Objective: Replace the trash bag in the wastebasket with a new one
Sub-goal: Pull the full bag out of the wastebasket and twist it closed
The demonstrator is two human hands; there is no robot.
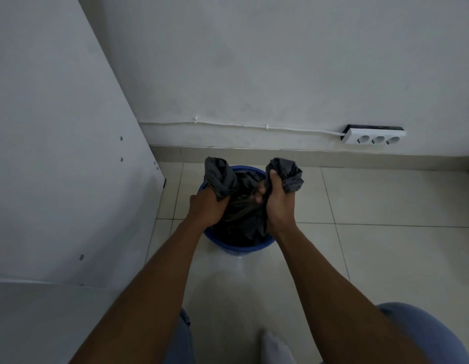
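A round blue wastebasket (237, 250) stands on the tiled floor close to the wall. Inside it sits a black trash bag (241, 206), its top gathered into two bunches above the rim. My left hand (208, 207) is shut on the left bunch, which sticks up past the fingers. My right hand (276, 203) is shut on the right bunch in the same way. Both hands are over the basket's opening, and the bag's lower part is hidden in the basket.
A white cabinet panel (70, 166) rises at the left, right beside the basket. A white power strip (373, 136) with three sockets is fixed low on the wall at the right, fed by a cable. My blue-jeaned knees and a white sock (276, 348) are at the bottom.
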